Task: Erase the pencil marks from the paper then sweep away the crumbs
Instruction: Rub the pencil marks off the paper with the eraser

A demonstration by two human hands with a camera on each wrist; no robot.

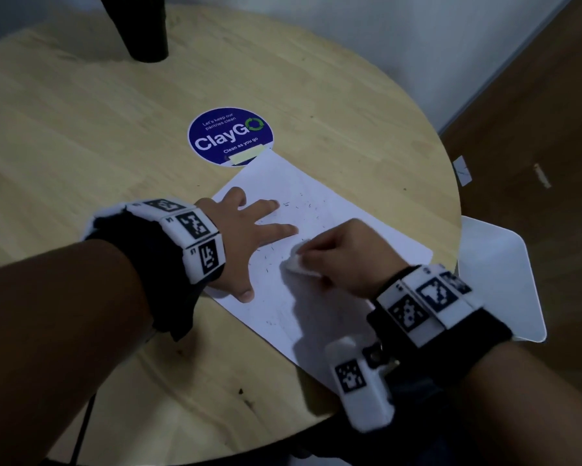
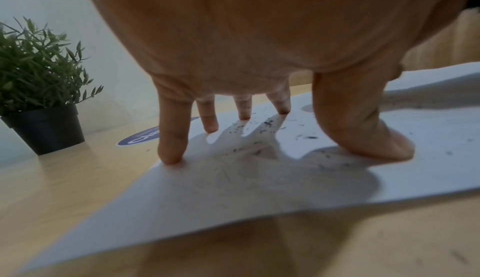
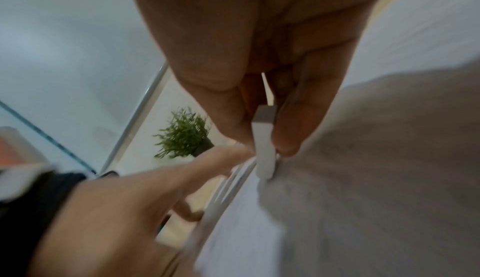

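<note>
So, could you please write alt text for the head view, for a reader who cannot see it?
A right hand rubs a small white eraser over a white paper sheet dotted with dark crumbs, while the left hand presses the sheet flat with spread fingers. The sheet lies on a round pale wooden table beside a round blue sticker.

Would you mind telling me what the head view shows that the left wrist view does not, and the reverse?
Only the head view shows the right hand pinching the white eraser against the paper, plus the whole ClayGo sticker. Only the left wrist view shows the potted plant. Both show the left hand spread on the paper, holding it down, with eraser crumbs scattered around the fingers.
</note>
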